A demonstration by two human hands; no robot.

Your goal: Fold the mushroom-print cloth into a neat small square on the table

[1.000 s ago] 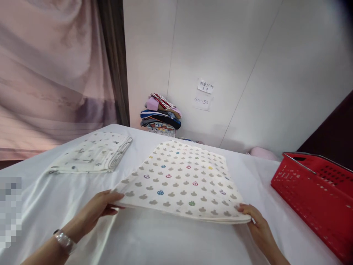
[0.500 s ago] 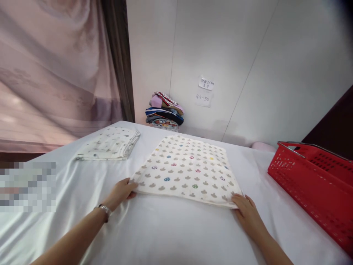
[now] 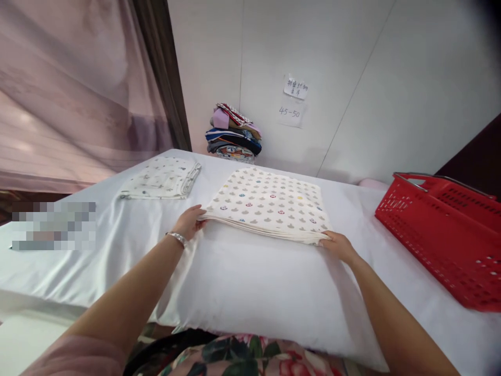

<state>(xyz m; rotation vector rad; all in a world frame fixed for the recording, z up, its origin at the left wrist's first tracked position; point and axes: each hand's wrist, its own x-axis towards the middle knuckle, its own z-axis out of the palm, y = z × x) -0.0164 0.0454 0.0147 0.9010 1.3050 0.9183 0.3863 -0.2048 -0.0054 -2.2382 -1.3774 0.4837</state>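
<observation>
A white cloth printed with grey and coloured mushroom-like shapes lies folded in several layers in front of me. My left hand pinches its near left corner, the fingers partly hidden under the fabric. At the near right corner my right hand grips the layered edge between thumb and fingers. That near edge is lifted a little and sags between the two hands, while the far part rests on the white sheet. Another folded white cloth with small dark prints lies apart, to the left.
On the right stands a red perforated plastic basket with metal handles. A stack of folded fabrics is beyond the table's far edge, by the wall. Paper notes hang on that wall. A pink curtain drapes at the left.
The near edge of the mushroom-print cloth has been lifted and moved away from me, now showing several layers. Both hands went with it, still gripping the corners. The view has tilted down.
</observation>
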